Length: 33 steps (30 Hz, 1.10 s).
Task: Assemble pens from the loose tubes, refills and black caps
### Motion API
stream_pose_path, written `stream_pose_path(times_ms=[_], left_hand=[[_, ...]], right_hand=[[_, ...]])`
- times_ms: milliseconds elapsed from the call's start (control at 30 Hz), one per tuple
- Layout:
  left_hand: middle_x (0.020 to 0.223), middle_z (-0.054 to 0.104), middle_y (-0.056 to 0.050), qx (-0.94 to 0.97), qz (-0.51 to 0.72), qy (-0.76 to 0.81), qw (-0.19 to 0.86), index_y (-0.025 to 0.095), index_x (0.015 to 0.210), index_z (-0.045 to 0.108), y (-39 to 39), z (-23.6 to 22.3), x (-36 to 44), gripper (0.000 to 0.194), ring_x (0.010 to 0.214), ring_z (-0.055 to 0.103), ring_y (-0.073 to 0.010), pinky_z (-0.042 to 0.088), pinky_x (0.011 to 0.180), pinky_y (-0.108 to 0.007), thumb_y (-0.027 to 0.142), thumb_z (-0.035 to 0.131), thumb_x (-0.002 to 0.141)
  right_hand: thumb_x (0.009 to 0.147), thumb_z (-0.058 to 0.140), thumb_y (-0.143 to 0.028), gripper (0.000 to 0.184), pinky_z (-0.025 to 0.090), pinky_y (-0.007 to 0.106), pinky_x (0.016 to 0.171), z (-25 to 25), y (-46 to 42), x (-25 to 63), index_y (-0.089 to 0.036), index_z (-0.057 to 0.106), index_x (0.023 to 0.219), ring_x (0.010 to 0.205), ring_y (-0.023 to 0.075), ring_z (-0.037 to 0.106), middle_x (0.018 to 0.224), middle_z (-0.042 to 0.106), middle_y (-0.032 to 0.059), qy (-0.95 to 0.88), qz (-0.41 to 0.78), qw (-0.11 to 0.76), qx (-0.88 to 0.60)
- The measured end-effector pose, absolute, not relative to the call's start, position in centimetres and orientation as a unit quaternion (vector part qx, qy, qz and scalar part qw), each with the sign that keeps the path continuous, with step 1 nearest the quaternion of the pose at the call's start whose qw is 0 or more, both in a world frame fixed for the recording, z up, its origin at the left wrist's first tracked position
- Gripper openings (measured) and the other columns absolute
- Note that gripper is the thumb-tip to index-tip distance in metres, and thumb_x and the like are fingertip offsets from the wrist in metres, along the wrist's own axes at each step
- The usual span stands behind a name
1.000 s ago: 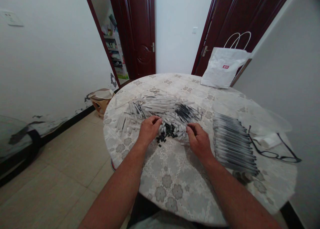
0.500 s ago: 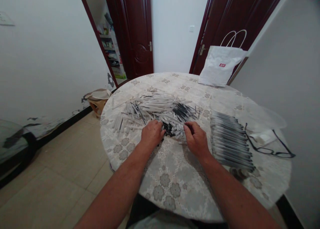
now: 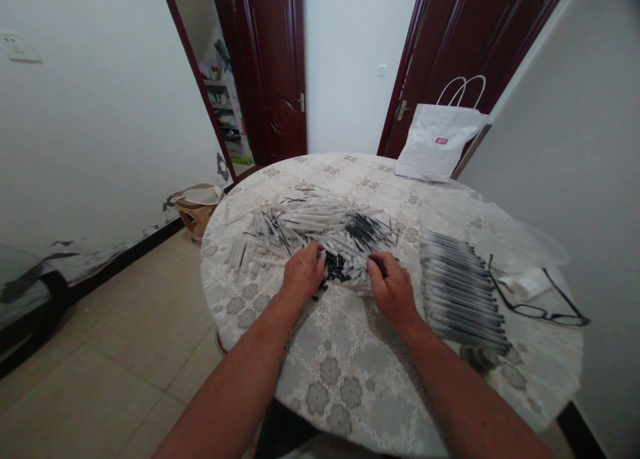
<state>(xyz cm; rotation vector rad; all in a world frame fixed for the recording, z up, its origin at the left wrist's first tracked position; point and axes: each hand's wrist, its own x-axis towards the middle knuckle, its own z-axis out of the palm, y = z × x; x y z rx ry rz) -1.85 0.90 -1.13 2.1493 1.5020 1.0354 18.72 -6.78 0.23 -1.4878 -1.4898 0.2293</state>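
Observation:
A heap of white pen barrels (image 3: pixel 305 222) lies in the middle of the round table (image 3: pixel 350 372), with a bundle of thin black refills (image 3: pixel 365 229) beside it. Small black pen tips (image 3: pixel 334 267) lie in a pile at the heap's near edge. My left hand (image 3: pixel 301 272) rests palm down at the left of that pile, fingers curled into the parts. My right hand (image 3: pixel 391 287) is at the pile's right, fingers bent and pinched among white pieces. What either hand holds is hidden.
A neat row of assembled pens (image 3: pixel 463 292) lies to the right. Black-framed glasses (image 3: pixel 543 302) and clear plastic lie beyond it. A white paper bag (image 3: pixel 437 145) leans at the table's far edge. A stool (image 3: pixel 197 205) stands on the floor at the left.
My left hand has slid right toward the black tips and my right hand has moved slightly left, so both hands are closer together. The view has shifted a little.

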Motion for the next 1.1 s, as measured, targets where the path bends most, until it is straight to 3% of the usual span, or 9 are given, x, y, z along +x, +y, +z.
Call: stream_pose_path(times_ms=[67, 200, 333, 1100], left_hand=[[0.097, 0.074, -0.006, 0.696, 0.446, 0.491, 0.273, 0.025, 0.114, 0.069, 1.1, -0.7, -1.7, 0.027, 0.091, 0.068, -0.0226, 0.049, 0.087, -0.034, 0.028, 0.066, 0.087], [0.097, 0.075, -0.007, 0.497, 0.557, 0.418, 0.518, 0.019, 0.105, 0.067, 1.4, 0.5, -1.6, 0.026, 0.078, 0.068, -0.0175, 0.053, 0.066, -0.028, 0.035, 0.069, 0.085], [0.101, 0.074, -0.008, 0.324, 0.62, 0.333, 0.632, 0.017, 0.098, 0.06, 1.7, 1.3, -2.0, 0.027, 0.078, 0.069, -0.0132, 0.056, 0.068, -0.025, 0.031, 0.075, 0.08], [0.103, 0.076, -0.011, 0.319, 0.601, 0.327, 0.656, 0.016, 0.1, 0.06, 1.8, 0.7, -1.8, 0.03, 0.082, 0.074, -0.0165, 0.061, 0.073, -0.03, 0.029, 0.078, 0.08]], right_hand=[[0.098, 0.05, -0.041, 0.028, 0.048, 0.031, 0.077, 0.2, -6.8, 18.7, -0.019, 0.067, 0.106, 0.084, 0.0212, 0.067, 0.093, 0.074, 0.0064, -0.616, 0.098, 0.49, -0.609], [0.098, 0.05, -0.04, 0.027, 0.048, 0.031, 0.076, 0.3, -7.2, 18.4, -0.02, 0.067, 0.106, 0.082, 0.0205, 0.068, 0.092, 0.073, 0.0052, -0.638, 0.117, 0.477, -0.593], [0.099, 0.05, -0.039, 0.025, 0.048, 0.03, 0.075, 0.2, -7.6, 17.9, -0.021, 0.066, 0.104, 0.081, 0.0202, 0.067, 0.09, 0.072, 0.0045, -0.664, 0.126, 0.462, -0.574], [0.1, 0.048, -0.035, 0.023, 0.052, 0.031, 0.079, 0.1, -7.4, 17.7, -0.022, 0.066, 0.105, 0.082, 0.0209, 0.069, 0.092, 0.073, 0.0061, -0.692, 0.052, 0.439, -0.57]])
